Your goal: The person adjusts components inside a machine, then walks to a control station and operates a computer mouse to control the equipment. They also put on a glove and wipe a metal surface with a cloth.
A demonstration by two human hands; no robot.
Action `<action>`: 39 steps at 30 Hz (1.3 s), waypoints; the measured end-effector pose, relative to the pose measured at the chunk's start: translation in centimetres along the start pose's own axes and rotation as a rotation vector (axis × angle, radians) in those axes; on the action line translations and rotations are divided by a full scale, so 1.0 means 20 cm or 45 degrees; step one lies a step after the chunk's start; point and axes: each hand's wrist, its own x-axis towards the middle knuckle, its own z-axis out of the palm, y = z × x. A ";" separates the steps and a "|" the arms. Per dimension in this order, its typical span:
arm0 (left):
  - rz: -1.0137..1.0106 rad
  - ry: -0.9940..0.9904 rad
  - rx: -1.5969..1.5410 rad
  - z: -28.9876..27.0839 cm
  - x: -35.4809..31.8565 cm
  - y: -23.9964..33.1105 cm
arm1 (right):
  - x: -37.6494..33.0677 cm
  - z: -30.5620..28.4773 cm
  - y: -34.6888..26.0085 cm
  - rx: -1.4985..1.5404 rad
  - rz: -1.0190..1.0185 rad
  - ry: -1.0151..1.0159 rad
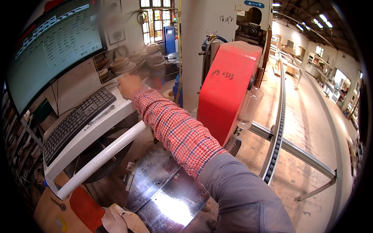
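My right arm, in a red plaid sleeve under a grey vest, reaches forward and left. My right hand (129, 85) rests with curled fingers on the far end of the white console shelf (116, 116), just past the black keyboard (75, 118). What lies under its fingers is hidden. My left hand (121, 220), pale and seemingly gloved, shows only partly at the lower edge. It lies against the near corner of a shiny steel plate (163, 190). Nothing is visible in it.
A large monitor (50, 46) hangs above the keyboard. A white tube rail (105, 155) runs along the console front. A red machine housing (227, 89) stands ahead, with a long conveyor track (278, 128) to its right. Stacked tape rolls (153, 58) sit behind the shelf. A wrench (58, 204) lies lower left.
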 end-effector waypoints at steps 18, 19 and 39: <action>0.073 0.144 0.121 0.00 -0.02 -0.02 | -0.03 -0.05 0.00 -0.001 -0.071 0.061; 0.058 0.148 0.131 -0.01 -0.02 -0.04 | -0.02 -0.04 -0.02 -0.002 -0.081 0.066; 0.045 0.206 0.130 -0.01 -0.01 -0.01 | -0.02 -0.03 -0.01 -0.014 -0.075 0.079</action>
